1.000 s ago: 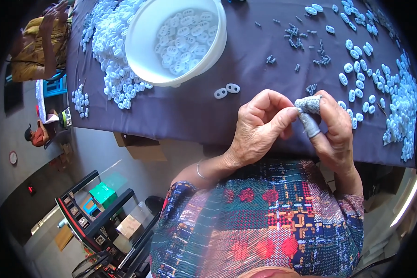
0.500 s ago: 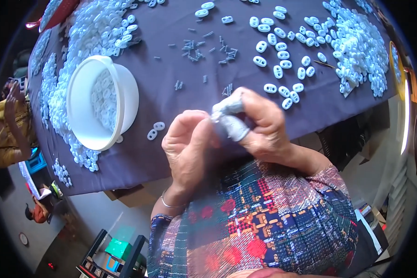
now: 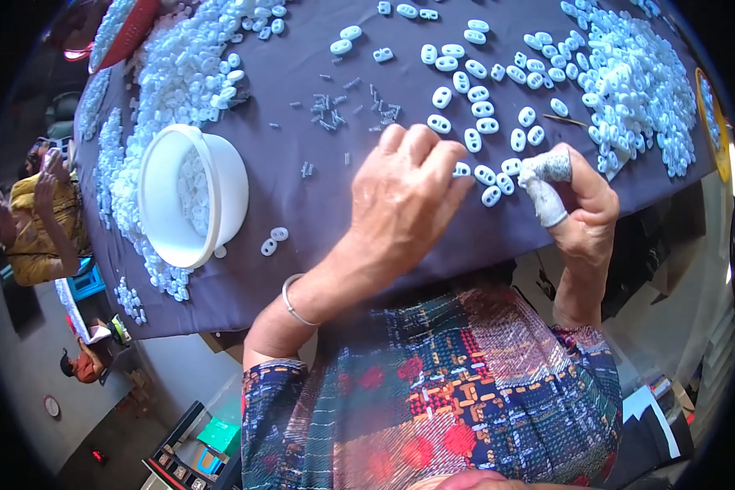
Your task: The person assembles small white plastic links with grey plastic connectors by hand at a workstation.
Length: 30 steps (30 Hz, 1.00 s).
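hovering over the dark cloth (image 3: 302, 196), your left hand (image 3: 404, 192) is bending its fingers downward, just beside the white oval pieces (image 3: 483, 108); its fingertips are being hidden by the hand, so cannot tell whether they are gripping anything. your right hand (image 3: 580, 208) is bringing thumb and forefinger, both in grey coverings (image 3: 547, 170), together at the tips near the closest ovals; anything pinched there is being lost to its small size. loose ovals are lying between the left hand and a pale heap (image 3: 639, 98) at right; coil springs (image 3: 327, 114) are lying scattered beyond the left hand. judging by appearance, the ovals are looking light, stiff and slightly slippery, their rims offering the best hold; the springs are looking tiny and prone to rolling, probably wanting a fingertip pinch mid-coil.
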Each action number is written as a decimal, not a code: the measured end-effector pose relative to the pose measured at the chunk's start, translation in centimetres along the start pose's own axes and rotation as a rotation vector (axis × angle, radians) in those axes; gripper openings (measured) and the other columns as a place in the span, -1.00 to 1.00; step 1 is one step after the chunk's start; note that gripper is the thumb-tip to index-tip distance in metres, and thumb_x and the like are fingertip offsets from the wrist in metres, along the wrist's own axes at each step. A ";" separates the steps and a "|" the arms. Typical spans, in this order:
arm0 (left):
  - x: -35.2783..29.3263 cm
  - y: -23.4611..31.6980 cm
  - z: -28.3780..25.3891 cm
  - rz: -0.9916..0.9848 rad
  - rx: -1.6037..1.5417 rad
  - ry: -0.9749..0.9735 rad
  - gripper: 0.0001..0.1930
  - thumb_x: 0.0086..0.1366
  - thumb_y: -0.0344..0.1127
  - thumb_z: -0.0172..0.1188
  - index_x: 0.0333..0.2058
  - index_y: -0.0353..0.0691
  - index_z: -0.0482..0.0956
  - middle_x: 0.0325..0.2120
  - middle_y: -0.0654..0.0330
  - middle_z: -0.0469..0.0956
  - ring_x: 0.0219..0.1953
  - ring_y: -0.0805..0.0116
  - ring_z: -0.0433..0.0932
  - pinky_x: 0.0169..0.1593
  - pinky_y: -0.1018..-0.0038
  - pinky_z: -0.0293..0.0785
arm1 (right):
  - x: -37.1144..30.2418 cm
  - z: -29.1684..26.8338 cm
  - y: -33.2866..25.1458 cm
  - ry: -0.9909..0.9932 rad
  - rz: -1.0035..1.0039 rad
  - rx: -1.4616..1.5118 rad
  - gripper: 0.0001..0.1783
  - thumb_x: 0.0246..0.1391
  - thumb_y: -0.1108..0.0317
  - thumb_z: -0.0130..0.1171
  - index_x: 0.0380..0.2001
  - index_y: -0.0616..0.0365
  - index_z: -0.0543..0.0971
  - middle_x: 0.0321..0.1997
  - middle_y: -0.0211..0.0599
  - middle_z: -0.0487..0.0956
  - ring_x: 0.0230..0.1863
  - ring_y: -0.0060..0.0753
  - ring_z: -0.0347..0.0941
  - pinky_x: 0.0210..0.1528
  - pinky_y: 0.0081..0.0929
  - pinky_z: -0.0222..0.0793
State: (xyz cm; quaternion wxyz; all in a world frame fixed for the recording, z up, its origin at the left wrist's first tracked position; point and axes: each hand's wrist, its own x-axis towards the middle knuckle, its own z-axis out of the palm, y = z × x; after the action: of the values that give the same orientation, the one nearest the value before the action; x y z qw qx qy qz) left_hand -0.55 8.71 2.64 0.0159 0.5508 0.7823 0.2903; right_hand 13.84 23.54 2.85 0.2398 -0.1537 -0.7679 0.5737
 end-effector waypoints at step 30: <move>5.9 -8.4 -1.8 -0.172 0.113 0.192 -0.83 0.01 -0.26 0.26 -0.46 -0.22 0.57 -0.48 0.20 0.51 -0.35 0.25 0.44 -0.22 0.37 0.37 | 0.8 -0.2 1.2 0.014 0.006 -0.050 -0.78 -0.24 0.64 0.25 -0.41 0.31 0.52 -0.41 -0.32 0.55 -0.36 -0.51 0.46 -0.23 -0.59 0.35</move>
State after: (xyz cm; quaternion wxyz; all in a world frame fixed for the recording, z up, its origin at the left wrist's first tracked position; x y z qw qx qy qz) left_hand -10.67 11.19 1.93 -0.0652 0.4515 0.8396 0.2948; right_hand 13.26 24.42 1.91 0.2396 -0.1662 -0.7798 0.5540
